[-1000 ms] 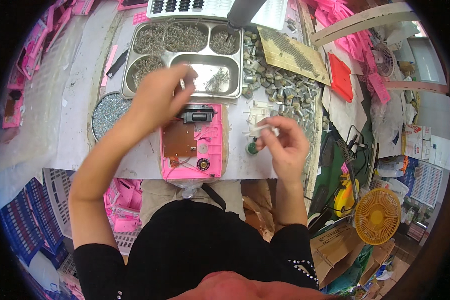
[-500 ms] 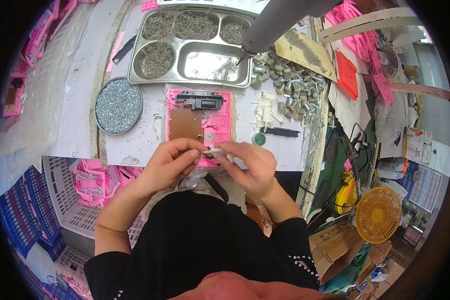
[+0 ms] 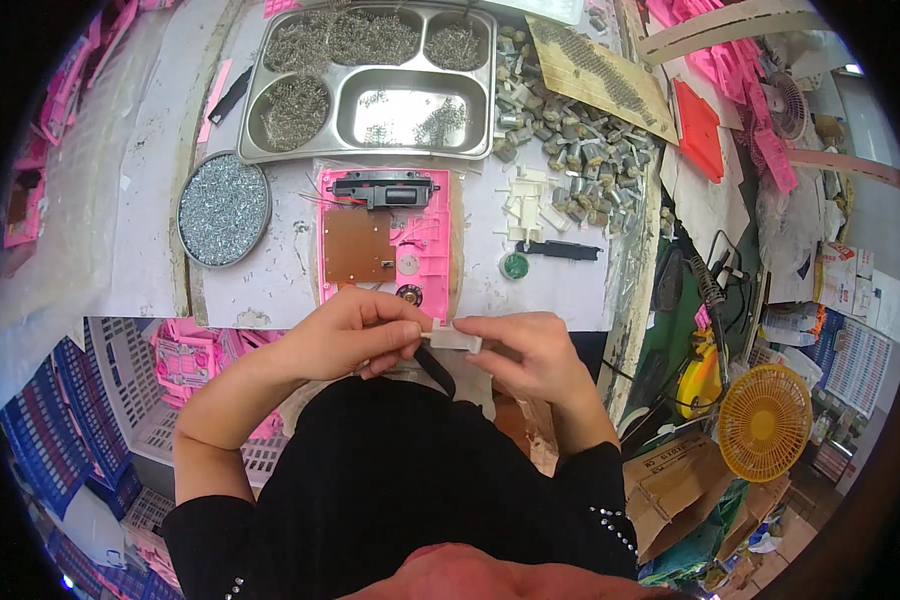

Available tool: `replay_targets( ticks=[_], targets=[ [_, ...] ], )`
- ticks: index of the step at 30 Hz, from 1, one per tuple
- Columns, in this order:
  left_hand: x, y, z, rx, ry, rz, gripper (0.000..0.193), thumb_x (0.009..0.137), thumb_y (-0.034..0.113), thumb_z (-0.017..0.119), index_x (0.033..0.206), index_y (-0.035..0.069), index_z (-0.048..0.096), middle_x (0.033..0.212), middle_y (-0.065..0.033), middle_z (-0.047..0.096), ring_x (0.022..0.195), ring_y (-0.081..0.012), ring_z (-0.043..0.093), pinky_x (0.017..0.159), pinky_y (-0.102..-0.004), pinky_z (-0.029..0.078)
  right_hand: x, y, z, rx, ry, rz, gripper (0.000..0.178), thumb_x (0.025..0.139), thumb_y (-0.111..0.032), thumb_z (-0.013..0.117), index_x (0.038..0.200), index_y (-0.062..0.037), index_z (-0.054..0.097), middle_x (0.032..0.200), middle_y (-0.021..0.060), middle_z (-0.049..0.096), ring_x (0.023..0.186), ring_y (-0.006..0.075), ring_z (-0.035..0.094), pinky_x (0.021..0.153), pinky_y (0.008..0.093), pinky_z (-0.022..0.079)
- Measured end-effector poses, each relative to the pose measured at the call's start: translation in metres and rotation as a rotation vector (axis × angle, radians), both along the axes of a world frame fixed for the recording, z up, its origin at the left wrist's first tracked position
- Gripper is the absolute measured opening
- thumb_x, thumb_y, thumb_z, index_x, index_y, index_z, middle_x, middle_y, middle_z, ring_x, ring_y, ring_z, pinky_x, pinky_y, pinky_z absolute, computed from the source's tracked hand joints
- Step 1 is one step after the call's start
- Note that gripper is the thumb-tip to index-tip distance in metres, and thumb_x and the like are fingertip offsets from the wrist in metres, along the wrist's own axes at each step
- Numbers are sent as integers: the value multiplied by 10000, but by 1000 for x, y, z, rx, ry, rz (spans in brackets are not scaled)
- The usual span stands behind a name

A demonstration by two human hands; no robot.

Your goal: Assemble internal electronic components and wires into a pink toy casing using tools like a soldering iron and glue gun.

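Observation:
A small white plastic part (image 3: 456, 341) is held between my two hands, just in front of the pink plastic housing (image 3: 436, 262). My left hand (image 3: 368, 332) pinches at its left end; the fingertips cover that end. On its right end, the thumb and fingers of my right hand (image 3: 532, 350) are closed. The housing lies on the table with a brown circuit board (image 3: 355, 246), a black module (image 3: 384, 190) across its far end and a round dark component (image 3: 409, 295) near my left fingers. Thin wires run inside it.
A metal compartment tray (image 3: 336, 112) of springs stands beyond the housing. To the left is a round dish (image 3: 224, 212) of small screws. Metal cylinders (image 3: 580, 150), white plastic pieces (image 3: 527, 205), a black strip (image 3: 560, 250) and a green round container (image 3: 514, 265) lie right.
My hands and the white part have moved slightly toward my body, uncovering the round component in the housing. The grey tool that hung over the tray is out of view.

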State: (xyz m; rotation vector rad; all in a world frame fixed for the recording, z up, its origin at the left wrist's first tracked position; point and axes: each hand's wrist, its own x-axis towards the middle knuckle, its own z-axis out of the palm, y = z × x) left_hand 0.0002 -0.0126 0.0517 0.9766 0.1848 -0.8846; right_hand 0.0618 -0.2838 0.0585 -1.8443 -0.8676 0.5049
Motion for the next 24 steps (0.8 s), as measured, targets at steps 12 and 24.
replay_targets(
  ticks=[12, 24],
  targets=[
    [2, 12, -34, 1127, -1349, 212, 217, 837, 24, 759, 1038, 32, 678, 945, -117, 678, 818, -303, 663, 686, -389, 542, 37, 29, -23, -86, -499, -76, 288, 747, -88, 815, 1026, -66, 752, 985, 70, 656, 930, 299, 590, 814, 397, 503],
    [1, 12, -51, 1131, -1375, 245, 259, 784, 27, 784, 1027, 39, 697, 962, -123, 681, 814, -314, 660, 690, -398, 537, 56, 50, -22, -35, -661, 98, 227, 739, -103, 747, 963, -72, 734, 941, 57, 643, 946, 282, 611, 829, 411, 486]
  ],
)
